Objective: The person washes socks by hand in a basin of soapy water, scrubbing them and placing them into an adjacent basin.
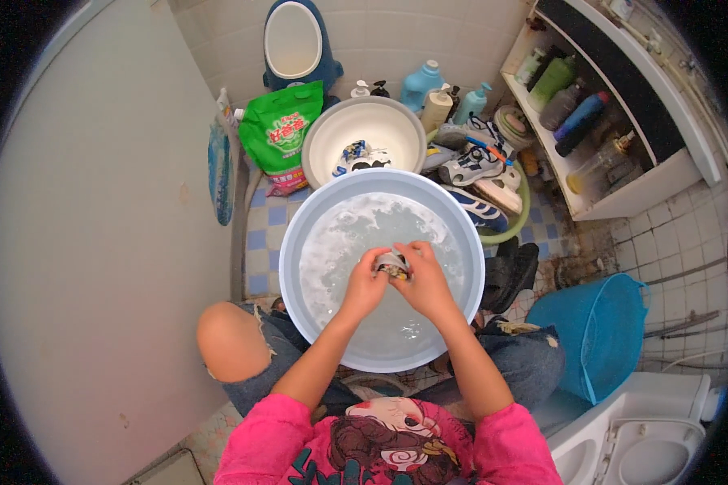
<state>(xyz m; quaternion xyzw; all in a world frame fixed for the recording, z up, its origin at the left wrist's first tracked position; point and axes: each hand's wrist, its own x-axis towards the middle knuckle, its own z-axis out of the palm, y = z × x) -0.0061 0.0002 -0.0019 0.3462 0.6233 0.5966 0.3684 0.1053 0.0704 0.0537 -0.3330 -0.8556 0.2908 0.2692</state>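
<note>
My left hand (367, 280) and my right hand (422, 279) meet over the middle of a light blue basin (293, 267). Between their fingers they grip a small bunched cloth (391, 265), whitish and grey with dark and yellow patches. Its exact kind is too small to make out, and the fingers cover its sides. Below the hands is cloudy water (380, 323), with white foam (332, 222) gathered toward the far and left sides. Just beyond, a white basin (309, 145) holds a few patterned cloth pieces (356, 152) in blue, black and white.
A green detergent bag (281, 129) stands at the back left. Several shoes (469, 166) fill a green basin (516, 226) at the right, near pump bottles (438, 105). A blue bucket (598, 331) and a white toilet (651, 449) are at the lower right; a pale door (105, 242) borders the left.
</note>
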